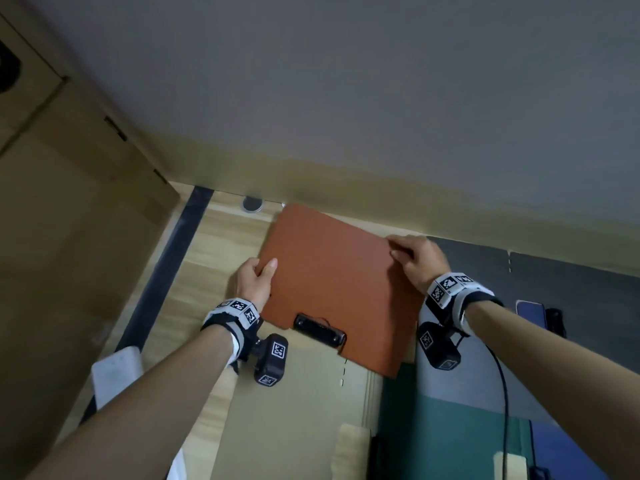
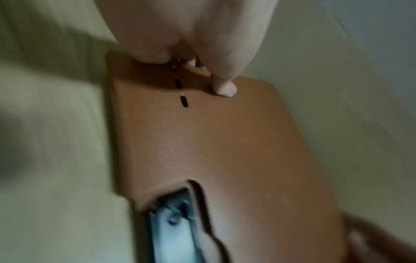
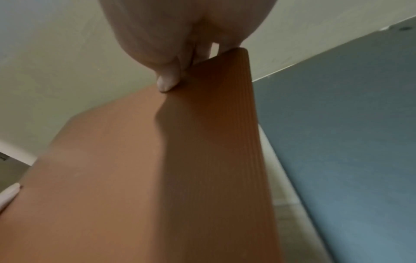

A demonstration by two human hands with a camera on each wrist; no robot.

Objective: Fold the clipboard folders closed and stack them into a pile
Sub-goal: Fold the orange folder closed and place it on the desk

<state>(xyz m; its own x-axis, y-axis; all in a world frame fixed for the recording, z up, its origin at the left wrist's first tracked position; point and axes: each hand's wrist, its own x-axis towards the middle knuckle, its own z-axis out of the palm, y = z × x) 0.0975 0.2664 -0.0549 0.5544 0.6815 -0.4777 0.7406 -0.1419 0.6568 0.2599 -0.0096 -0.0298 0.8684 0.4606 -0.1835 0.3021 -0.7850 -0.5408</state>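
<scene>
Near us, the black metal clip (image 1: pixel 319 330) of the closed, flat orange-brown clipboard folder (image 1: pixel 332 285) points toward our body, and the folder's long axis runs away from us, tilted to the left. We hold this folder with both hands. Our left hand (image 1: pixel 254 280) grips the left edge, the thumb (image 2: pixel 224 87) lying on the cover beside two small dark slots (image 2: pixel 183 101). Our right hand (image 1: pixel 415 259) pinches the far right corner, where the ribbed spine (image 3: pixel 225 142) runs. The folder lies over a pale beige mat (image 1: pixel 298 403) on the light wooden desk (image 1: pixel 225 233). To the right lies a dark grey mat (image 1: pixel 571 289). The far corner of the folder is close to the wall (image 1: pixel 346 98).
</scene>
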